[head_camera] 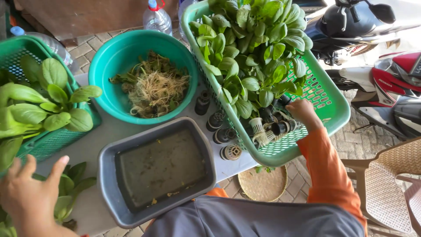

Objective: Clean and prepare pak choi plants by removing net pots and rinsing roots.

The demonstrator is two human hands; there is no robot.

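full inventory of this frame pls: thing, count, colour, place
green basket: 1, right of centre, full of leafy greens in net cups
second green basket: 1, far left, holding leafy greens
teal basin: 1, top centre, holding cut roots and scraps
grey tub: 1, centre front, murky water inside
loose net cups: about 4, dark, on the table between tub and right basket
plastic bottles: at least 2, clear, top edge
woven tray: 1, tan, on the ground under the table edge
motorbikes: 2, black and red, top right
wicker chair: 1, bottom right
left hand: open, over greens at bottom left
right hand: orange sleeve, reaching among the cups in the right basket; grip unclear
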